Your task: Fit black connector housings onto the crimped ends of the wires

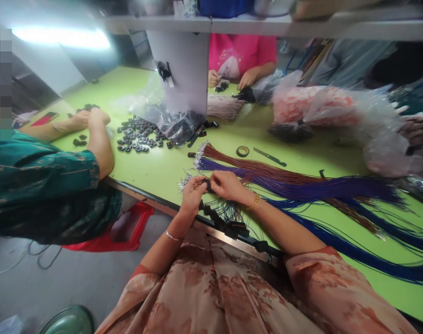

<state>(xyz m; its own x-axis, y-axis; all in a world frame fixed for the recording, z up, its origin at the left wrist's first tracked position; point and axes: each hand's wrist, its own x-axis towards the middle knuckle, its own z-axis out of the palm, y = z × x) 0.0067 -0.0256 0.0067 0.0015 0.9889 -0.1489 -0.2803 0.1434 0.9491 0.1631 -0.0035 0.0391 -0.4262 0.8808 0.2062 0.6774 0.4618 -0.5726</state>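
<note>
Near the table's front edge, my left hand (193, 194) pinches a small black connector (207, 184). Fingers of my right hand (225, 184) are closed at the connector's right side; whether they grip a wire or the connector is too small to tell. Below both hands, several black connectors (235, 228) with thin wires lie along the edge. Beyond them stretch a purple wire bundle (267, 183) and a brown wire bundle (228, 160), with silvery ends at the left. Blue wires (323, 236) run off to the right under my right forearm.
A black tape roll (242, 151) and a dark flat blade-like tool (270, 157) lie behind the bundles. Many black housings (138, 134) are piled at left. One person's arms (100, 139) work at left, another person (242, 58) sits opposite. Plastic bags (316, 106) stand at back right.
</note>
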